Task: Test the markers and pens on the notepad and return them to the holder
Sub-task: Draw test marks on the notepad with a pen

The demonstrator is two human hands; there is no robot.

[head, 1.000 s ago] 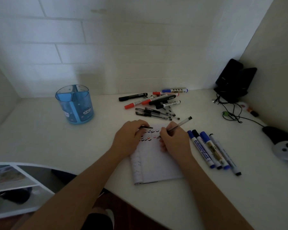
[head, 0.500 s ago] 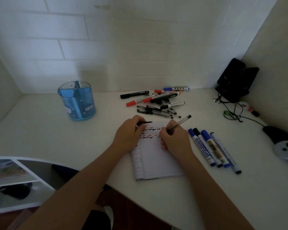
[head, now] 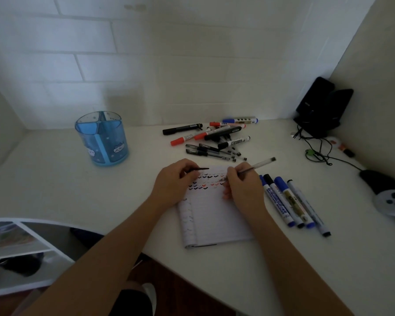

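The white bench (head: 55, 183) carries everything. Near its middle lies the notepad (head: 214, 220), open and flat, its far lines filled with rows of small tick marks in black, blue and red. It is light paper that would probably slide or crease under a pushing stroke, so it wants a hand resting on it. The blue holder (head: 102, 139) stands upright at the far left, well apart from the notepad. It is divided into compartments and no pen stands out of it. It looks like a translucent plastic pot, likely light enough to tip if a marker is jabbed against its rim.

A loose pile of markers and pens (head: 212, 137) lies just beyond the notepad, and a row of four markers (head: 290, 201) lies side by side just right of it. All look like stiff, light, smooth barrels, apt to roll, and are best taken at mid-barrel.

The clear pen (head: 258, 165) is in the right grip (head: 242, 188), pinched low on the barrel with thumb and fingers curled round it. Its back end slants up and far right, and its tip is down at the right end of the tick rows. The left grip (head: 173, 185) lies at the notepad's far left corner. Its curled fingers pinch a thin black piece (head: 200, 169), probably the pen's cap, which points right over the page.
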